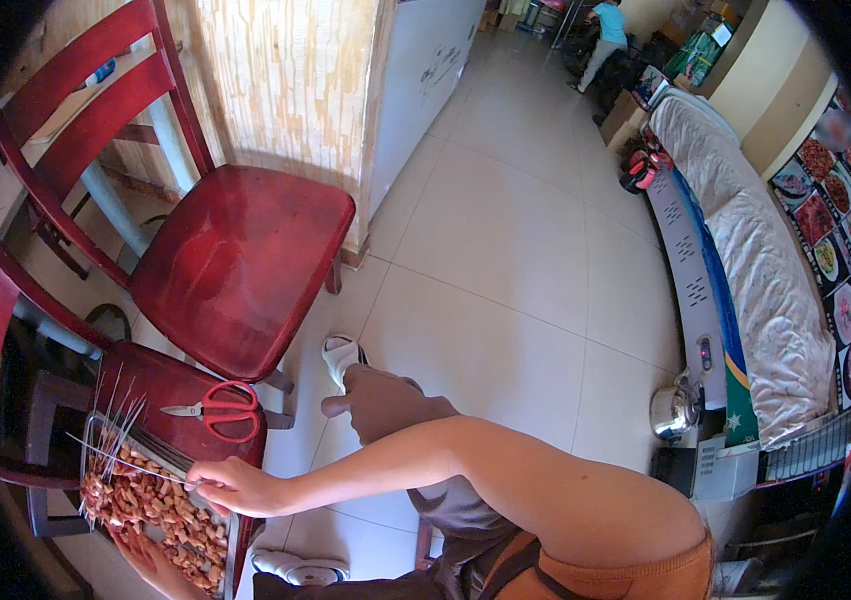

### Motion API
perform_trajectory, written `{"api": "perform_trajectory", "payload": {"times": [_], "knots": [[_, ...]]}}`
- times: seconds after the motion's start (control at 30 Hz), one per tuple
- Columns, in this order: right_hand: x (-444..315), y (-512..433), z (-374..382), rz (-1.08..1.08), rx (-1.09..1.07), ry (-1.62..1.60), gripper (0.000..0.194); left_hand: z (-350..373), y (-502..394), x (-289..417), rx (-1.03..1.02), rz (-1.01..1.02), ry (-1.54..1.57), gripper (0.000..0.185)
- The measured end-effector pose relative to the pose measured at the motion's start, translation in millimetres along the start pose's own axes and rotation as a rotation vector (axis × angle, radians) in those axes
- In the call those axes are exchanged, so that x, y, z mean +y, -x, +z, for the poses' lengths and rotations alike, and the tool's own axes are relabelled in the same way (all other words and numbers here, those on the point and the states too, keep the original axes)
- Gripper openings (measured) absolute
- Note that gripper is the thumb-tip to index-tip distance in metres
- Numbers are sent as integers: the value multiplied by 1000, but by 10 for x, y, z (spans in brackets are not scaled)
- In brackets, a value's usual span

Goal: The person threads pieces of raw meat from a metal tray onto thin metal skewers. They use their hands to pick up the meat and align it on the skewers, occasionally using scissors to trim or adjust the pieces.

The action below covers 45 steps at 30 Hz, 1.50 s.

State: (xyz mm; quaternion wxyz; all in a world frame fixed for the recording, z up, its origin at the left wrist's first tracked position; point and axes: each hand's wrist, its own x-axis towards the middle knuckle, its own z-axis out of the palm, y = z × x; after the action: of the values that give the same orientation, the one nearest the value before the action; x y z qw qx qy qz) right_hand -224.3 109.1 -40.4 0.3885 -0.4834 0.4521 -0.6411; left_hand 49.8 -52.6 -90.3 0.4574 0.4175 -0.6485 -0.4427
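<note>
My right hand (pixel 242 487) grips a thin metal skewer (pixel 122 457) near one end, above a metal tray (pixel 233 551) of diced raw meat (pixel 163 502). My left hand (pixel 152 566) is at the near side of the tray, its fingers against the meat; whether they pinch a piece is hidden. Several metal skewers (pixel 122 412) stand in a bunch at the tray's far left corner, their lower ends among the meat. Red-handled scissors (pixel 227 411) lie on the red wooden chair seat (pixel 148 375) beside the tray, blades slightly apart.
Another red wooden chair (pixel 245 255) adjoins the tray's chair. My slippered foot (pixel 341 360) rests on the tiled floor (pixel 485 285). At the right are a steel kettle (pixel 673 409) and a long cloth-covered unit (pixel 748 255). A person (pixel 607 37) stands far back near boxes.
</note>
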Motion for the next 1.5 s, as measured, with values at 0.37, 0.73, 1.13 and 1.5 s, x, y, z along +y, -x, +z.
{"api": "perform_trajectory", "payload": {"times": [0.37, 0.73, 1.13, 1.5], "knots": [[-4, -74, -45, 33, 9, 20, 16, -208, -125, -156, -50, -83, 15, 54], [5, -54, 60, 36, -1, -19, 18, -217, 92, 55, 62, -117, -75, 58], [44, 53, 95, 22, -15, -10, 14, -307, 139, -62, 30, -77, -174, 57], [13, 24, 245, 5, -70, -60, 13, -17, 233, 34, -28, 200, -897, 76]]}}
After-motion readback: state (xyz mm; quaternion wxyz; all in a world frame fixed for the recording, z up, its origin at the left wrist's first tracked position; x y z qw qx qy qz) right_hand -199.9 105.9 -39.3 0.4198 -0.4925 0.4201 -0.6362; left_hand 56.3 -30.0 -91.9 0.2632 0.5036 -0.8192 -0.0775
